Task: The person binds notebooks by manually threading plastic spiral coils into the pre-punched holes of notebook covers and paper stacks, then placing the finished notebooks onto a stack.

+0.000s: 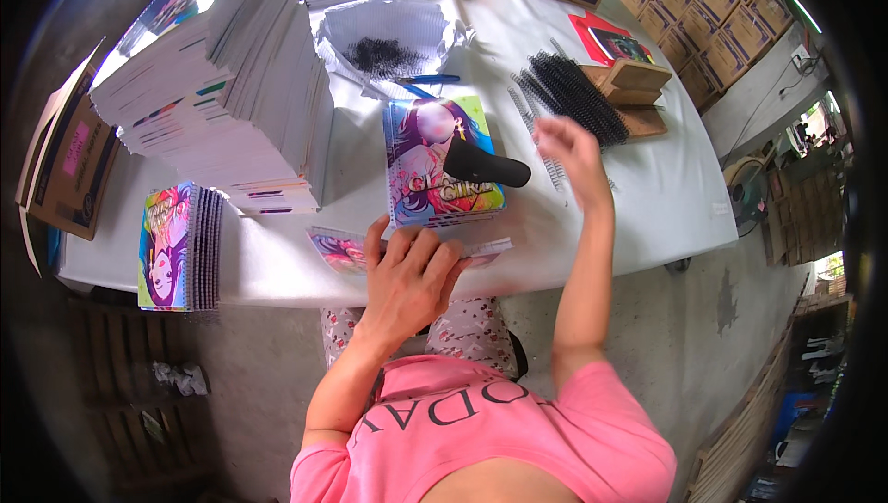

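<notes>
At the table's front edge my left hand (407, 272) curls its fingers over a notebook (338, 251) with a colourful cover and pale edge, mostly hidden under the hand. My right hand (575, 159) is raised beside a heap of black spiral binding coils (566, 96). Its fingers are bent and blurred, and whether they hold a coil is unclear. Between the hands lies a small stack of spiral notebooks (412, 165) with bright illustrated covers. A smooth black object (486, 165), tapering at one end, covers part of the top notebook.
Tall stacks of notebooks (277, 105) stand at left, with a smaller bound stack (166, 244) near the front edge. Behind the middle notebooks are blue-handled pliers (435, 79) and a paper-lined container (388, 18) of black pieces. A wooden block (634, 82) sits right of the coils.
</notes>
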`<state>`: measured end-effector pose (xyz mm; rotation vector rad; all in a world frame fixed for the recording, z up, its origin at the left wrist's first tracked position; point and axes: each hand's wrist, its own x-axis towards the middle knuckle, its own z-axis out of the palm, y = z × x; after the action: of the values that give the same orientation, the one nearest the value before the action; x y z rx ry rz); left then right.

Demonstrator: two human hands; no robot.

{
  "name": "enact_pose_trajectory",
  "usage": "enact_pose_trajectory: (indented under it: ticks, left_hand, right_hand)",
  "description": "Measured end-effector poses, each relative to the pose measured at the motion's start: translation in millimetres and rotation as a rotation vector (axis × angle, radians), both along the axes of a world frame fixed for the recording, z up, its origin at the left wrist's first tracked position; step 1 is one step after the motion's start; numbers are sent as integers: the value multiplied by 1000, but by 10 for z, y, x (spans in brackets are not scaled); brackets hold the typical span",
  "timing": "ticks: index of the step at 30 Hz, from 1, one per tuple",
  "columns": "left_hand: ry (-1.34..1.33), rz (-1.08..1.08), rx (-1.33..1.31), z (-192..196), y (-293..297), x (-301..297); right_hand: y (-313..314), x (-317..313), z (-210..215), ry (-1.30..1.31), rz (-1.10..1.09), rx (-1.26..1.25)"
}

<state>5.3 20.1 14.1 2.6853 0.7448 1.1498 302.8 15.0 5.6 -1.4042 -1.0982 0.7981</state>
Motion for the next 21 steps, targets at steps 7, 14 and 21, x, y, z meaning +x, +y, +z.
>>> enact_pose_trajectory:
  ticks: [7, 14, 21]
  left_hand:
    - [26, -19, 96, -81, 35, -80]
    - [-41, 40, 93, -194, 4, -55]
    - [-56, 38, 135, -179, -12, -17]
  right_hand:
    - [1004, 382, -576, -1122, -389, -588]
    - [768, 420, 114, -378, -148, -98]
    - [111, 237, 714, -96, 23, 124]
